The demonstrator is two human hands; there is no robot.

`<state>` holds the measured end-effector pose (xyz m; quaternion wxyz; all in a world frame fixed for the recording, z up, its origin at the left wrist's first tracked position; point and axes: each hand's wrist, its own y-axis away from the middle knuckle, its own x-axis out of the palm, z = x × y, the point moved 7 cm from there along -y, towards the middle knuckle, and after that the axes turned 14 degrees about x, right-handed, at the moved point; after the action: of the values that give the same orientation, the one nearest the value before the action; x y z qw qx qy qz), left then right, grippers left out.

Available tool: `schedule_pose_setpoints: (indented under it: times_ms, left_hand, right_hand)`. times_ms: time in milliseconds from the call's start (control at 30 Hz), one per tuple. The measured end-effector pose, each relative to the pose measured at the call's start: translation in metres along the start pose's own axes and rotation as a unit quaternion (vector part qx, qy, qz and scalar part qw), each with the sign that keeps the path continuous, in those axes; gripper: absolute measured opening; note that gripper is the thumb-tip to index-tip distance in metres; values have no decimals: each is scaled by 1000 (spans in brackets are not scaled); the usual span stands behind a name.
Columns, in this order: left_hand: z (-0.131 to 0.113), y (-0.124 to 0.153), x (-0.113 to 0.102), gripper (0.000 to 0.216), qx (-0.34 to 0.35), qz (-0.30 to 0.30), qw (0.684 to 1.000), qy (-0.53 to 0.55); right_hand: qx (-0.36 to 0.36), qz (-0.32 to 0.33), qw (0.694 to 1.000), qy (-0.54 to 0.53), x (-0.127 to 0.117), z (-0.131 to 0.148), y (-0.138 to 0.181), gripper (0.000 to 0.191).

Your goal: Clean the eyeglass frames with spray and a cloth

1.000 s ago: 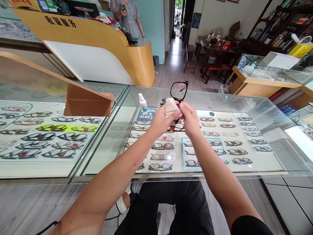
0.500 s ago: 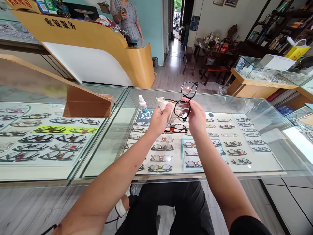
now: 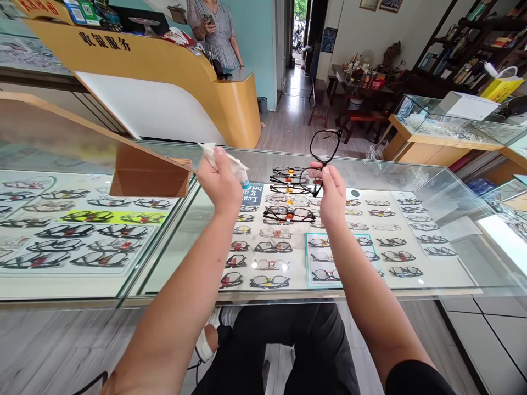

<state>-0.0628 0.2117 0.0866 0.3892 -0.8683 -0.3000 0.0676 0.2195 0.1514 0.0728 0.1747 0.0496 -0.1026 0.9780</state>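
Note:
My left hand point(image 3: 222, 178) is closed around a crumpled pale cloth point(image 3: 224, 159), above the left part of the glass display case. Just behind it, a small spray bottle point(image 3: 246, 182) is mostly hidden. In my right hand point(image 3: 333, 195) I pinch black-rimmed eyeglasses point(image 3: 324, 160) at the rim near the bridge. They are tilted on end, one lens above the fingers and the other beside them. The cloth and the eyeglasses are well apart. Below them lie several dark eyeglasses point(image 3: 289, 214), close to a blue printed card point(image 3: 253, 195).
The glass display case point(image 3: 173, 288) holds rows of eyeglasses. A wooden-framed mirror-like panel point(image 3: 150, 170) leans at the left. Beyond stands a yellow counter point(image 3: 236, 109), with a person point(image 3: 220, 41) holding a phone behind it. Another glass case point(image 3: 444, 129) stands at the right.
My left hand has moved left with the cloth, away from the eyeglasses and in front of the spray bottle. The eyeglasses have turned slightly in my right hand, which stays nearly in place.

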Motion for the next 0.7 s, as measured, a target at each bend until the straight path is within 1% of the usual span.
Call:
schedule_pose_setpoints:
  times_ms: [67,133,200,267,333,400,467,500,533,600,633,700]
  left_hand:
    - [12,-15,-14,39,-7,-20,994,-105]
    - [23,-23,-24,24,-32,-17,982,-188]
    - [31,-27,-31,8,-50,-6,968,-246]
    - [37,-28,-34,18,-62,19,953,-296]
    - [46,-28,-32,23,-81,74,931,-348]
    - [60,-25,-29,22,-117,154,899,-394]
    - [74,-22,-26,19,-141,228,870,-413]
    - [77,-22,-25,19,-141,249,863,-416]
    - [78,-22,-24,20,-134,256,863,-415]
    - [69,-26,-24,26,-97,236,879,-404]
    - [60,-27,-23,30,-69,219,892,-389]
    - [33,-28,-18,36,7,183,923,-338]
  right_hand:
    - [-16,-18,999,26,-3,1,0,42]
    - [-25,-29,999,27,-6,1,-1,41]
    - [-26,-36,999,17,-8,0,-2,40]
    - [-24,-39,999,9,-10,-1,-3,39]
    - [-21,-39,999,6,-11,-1,-3,40]
    - [-17,-37,999,6,-12,0,-4,41]
    - [-12,-36,999,5,-12,3,-4,42]
    - [-12,-37,999,2,-12,4,-3,42]
    - [-12,-37,999,-2,-12,6,-3,41]
    - [-13,-32,999,-10,-11,9,-1,39]
    - [-12,-26,1000,-13,-9,11,0,39]
    - [-7,-4,1000,-9,-5,15,2,38]
